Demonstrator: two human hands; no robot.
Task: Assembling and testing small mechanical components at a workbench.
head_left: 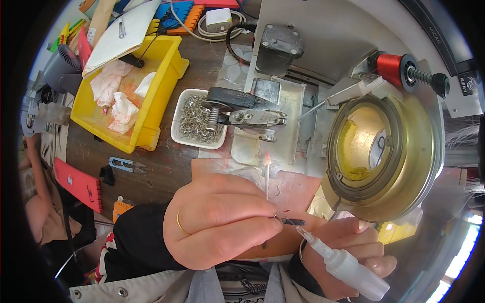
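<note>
My left hand (217, 217), with a ring on one finger, pinches a small metal hook (279, 216) between thumb and forefinger. A short dark piece (293, 221) and a bit of red sit beside its fingertips. From the same hand a thin white stick (267, 177) with a pink tip points away from me; how it is gripped is hidden. My right hand (348, 247) is closed around a small white squeeze bottle (348, 270). The bottle's narrow nozzle (302, 231) is close to the dark piece, and I cannot tell whether they touch.
Ahead stands a winding machine (252, 113) with a round brass-coloured drum (389, 156) and a red thread spool (391, 69). A white dish (197, 144) of small metal hooks and a yellow bin (156, 116) with tissues lie left. Blue thread snips (126, 165) rest nearby. Another person's arm (38, 177) shows far left.
</note>
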